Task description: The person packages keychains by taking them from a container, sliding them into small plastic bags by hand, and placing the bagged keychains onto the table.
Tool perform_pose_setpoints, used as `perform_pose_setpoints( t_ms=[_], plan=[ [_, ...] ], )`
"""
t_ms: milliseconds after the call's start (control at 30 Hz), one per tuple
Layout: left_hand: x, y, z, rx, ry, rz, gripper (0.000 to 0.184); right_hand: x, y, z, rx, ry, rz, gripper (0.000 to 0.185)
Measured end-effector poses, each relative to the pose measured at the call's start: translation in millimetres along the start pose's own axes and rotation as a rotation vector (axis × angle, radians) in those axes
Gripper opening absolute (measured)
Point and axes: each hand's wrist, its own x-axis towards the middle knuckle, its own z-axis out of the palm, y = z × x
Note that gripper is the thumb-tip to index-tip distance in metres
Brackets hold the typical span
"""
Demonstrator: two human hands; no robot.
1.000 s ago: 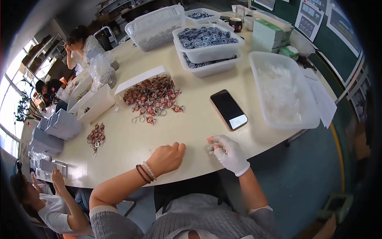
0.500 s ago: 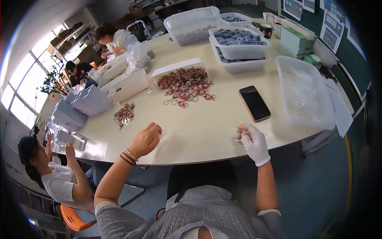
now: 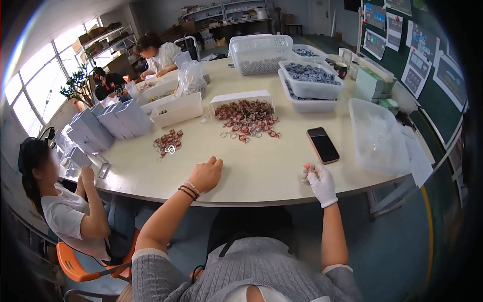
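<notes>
My left hand (image 3: 206,174), bare with bracelets at the wrist, rests on the table near its front edge, fingers curled in; whether anything is inside is hidden. My right hand (image 3: 320,183) wears a white glove with bare fingertips. Its fingers are bent together near the table edge, and what they hold, if anything, is too small to name. A phone (image 3: 323,145) lies just beyond it. Red keychains (image 3: 245,117) spill from a white tray lying on its side. To the left lies a smaller pile of keychains (image 3: 168,143).
Bins of grey-blue parts (image 3: 310,80) stand at the back, beside a white basket (image 3: 260,54). A clear tray of plastic bags (image 3: 378,138) is at right. Grey boxes (image 3: 122,119) stand at left, near a seated person (image 3: 70,211). Two more people sit farther back.
The camera view has shifted and tilted up. My left hand moved left off the table surface, then came back down onto it. My right hand stays in nearly the same pose near the phone.
</notes>
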Motion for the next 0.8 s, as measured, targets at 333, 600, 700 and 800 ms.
perform_pose_setpoints(
  t_ms=[333,600,700,800],
  plan=[
    [12.0,-34.5,4.9,-0.697,0.034,-0.304,0.014,-6.1,-4.2,-3.8,0.191,0.018,0.055,0.018],
    [20.9,60.8,-7.8,-0.599,0.01,-0.01,0.012,-11.2,-8.2,-5.5,0.256,0.02,0.061,0.018],
    [28.2,105.3,-17.6,-0.665,-0.012,0.134,0.013,-14.5,-8.3,-6.2,0.262,0.01,0.062,0.019],
    [31.6,136.5,-14.5,-0.592,-0.042,0.253,0.014,-16.9,-12.2,-7.5,0.244,0.006,0.059,0.019]
  ],
)
